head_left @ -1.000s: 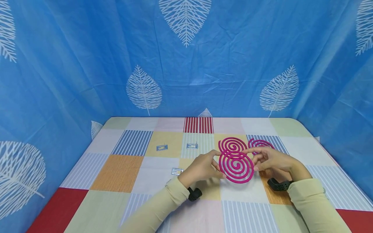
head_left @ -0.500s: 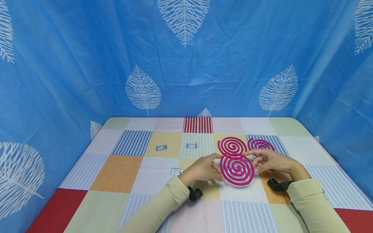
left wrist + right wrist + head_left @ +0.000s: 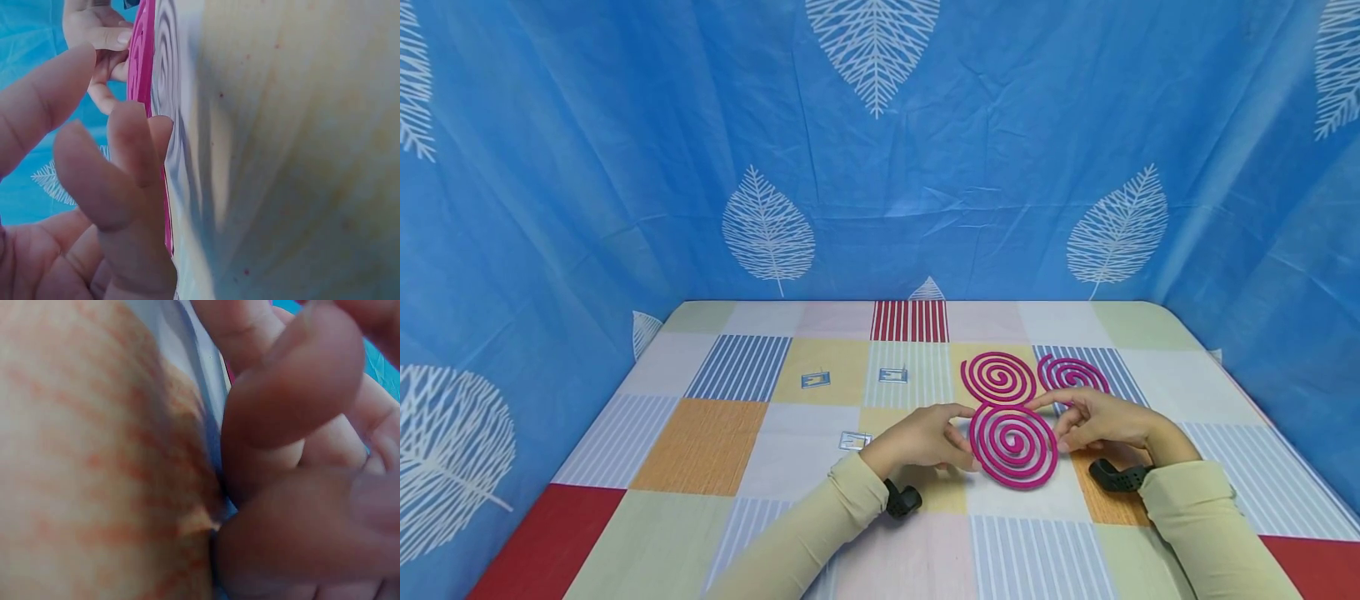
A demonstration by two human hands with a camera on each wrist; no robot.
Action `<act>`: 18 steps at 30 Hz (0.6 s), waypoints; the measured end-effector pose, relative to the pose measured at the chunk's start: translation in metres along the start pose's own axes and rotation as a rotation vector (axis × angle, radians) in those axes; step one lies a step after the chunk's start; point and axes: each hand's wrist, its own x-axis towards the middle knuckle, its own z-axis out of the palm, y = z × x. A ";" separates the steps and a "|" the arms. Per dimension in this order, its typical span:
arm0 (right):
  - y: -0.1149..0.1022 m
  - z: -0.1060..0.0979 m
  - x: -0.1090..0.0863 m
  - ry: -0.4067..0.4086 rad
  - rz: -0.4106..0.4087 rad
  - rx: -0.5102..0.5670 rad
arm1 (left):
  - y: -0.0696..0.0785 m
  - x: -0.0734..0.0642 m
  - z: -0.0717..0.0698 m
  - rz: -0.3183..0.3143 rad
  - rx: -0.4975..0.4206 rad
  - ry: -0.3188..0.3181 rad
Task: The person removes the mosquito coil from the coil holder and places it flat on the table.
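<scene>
Close over the checked cloth, a pink mosquito coil (image 3: 1013, 447) is held by its rim between both hands. My left hand (image 3: 922, 435) grips its left edge with thumb and forefinger. On the opposite edge, my right hand (image 3: 1102, 419) has curled fingertips at the rim. The left wrist view shows the coil (image 3: 144, 59) edge-on, its spiral shadow on the cloth beside it. Just behind lies a second coil (image 3: 997, 377). A third coil (image 3: 1072, 374) lies behind the right hand, partly covered by it. Fingers fill much of the right wrist view.
Three small metal coil stands lie left of the coils: one stand (image 3: 816, 380) at the far left, another stand (image 3: 893, 376) beside it, and a nearer stand (image 3: 854, 441) by the left wrist. A blue leaf-patterned curtain (image 3: 985, 150) surrounds the table's back and sides.
The held coil has come slightly nearer the person and a little right; it overlapped the second coil earlier and now sits in front of it. Both hands have shifted only slightly with it.
</scene>
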 end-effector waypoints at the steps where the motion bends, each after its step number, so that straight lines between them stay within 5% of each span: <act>1: 0.000 0.000 0.000 0.000 0.003 0.002 | 0.000 0.000 0.000 -0.001 -0.001 -0.001; 18: -0.003 0.001 -0.001 0.024 0.038 -0.031 | -0.005 0.004 -0.001 -0.018 0.025 -0.004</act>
